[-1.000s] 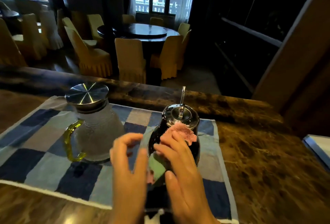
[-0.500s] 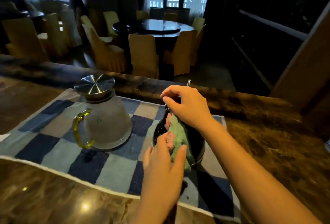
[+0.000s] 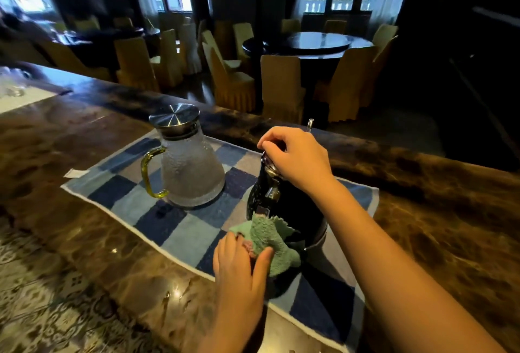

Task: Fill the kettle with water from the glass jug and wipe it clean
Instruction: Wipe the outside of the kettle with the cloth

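A dark glossy kettle [image 3: 292,209] stands on a blue checked mat [image 3: 180,223]. My right hand [image 3: 295,157] grips the kettle's top and covers its lid. My left hand [image 3: 240,264] presses a green and pink cloth [image 3: 267,236] against the kettle's lower near side. To the left on the mat stands a frosted glass jug [image 3: 191,174] with a steel lid and a yellow-green handle, upright and untouched.
The mat lies on a brown marble counter [image 3: 439,229]. A raised ledge runs along the counter's far edge. Beyond it are yellow-covered chairs [image 3: 282,88] and a round dark table [image 3: 318,43]. Glassware stands blurred at the far left [image 3: 11,85].
My right hand went from wiping the kettle's side to gripping its top. My left hand took the cloth and slid it down to the kettle's base. The view shifted left.
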Demonstrator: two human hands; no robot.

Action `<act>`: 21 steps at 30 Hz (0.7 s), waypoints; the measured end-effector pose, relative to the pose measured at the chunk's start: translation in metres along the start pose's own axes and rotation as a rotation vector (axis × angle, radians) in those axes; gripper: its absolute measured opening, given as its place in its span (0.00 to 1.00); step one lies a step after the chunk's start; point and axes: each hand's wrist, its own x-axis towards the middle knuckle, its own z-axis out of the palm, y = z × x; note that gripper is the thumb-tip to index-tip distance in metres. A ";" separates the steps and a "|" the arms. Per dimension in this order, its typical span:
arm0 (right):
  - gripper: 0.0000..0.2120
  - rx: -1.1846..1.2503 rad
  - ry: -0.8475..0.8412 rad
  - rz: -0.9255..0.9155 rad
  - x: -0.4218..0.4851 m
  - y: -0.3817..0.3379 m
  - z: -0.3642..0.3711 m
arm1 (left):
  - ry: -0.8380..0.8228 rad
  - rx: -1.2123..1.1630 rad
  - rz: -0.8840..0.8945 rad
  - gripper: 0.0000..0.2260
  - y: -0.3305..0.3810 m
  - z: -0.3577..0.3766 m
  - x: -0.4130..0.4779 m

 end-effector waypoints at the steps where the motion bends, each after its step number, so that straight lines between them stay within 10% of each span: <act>1: 0.09 0.001 0.008 -0.005 0.000 -0.003 0.002 | 0.035 -0.027 -0.006 0.12 0.002 -0.001 -0.001; 9: 0.08 0.003 0.057 -0.024 -0.002 0.003 0.003 | 0.322 -0.130 0.155 0.13 0.041 0.007 0.018; 21: 0.11 -0.066 0.073 0.003 -0.004 0.003 0.004 | 0.040 0.165 0.149 0.19 -0.025 -0.005 -0.001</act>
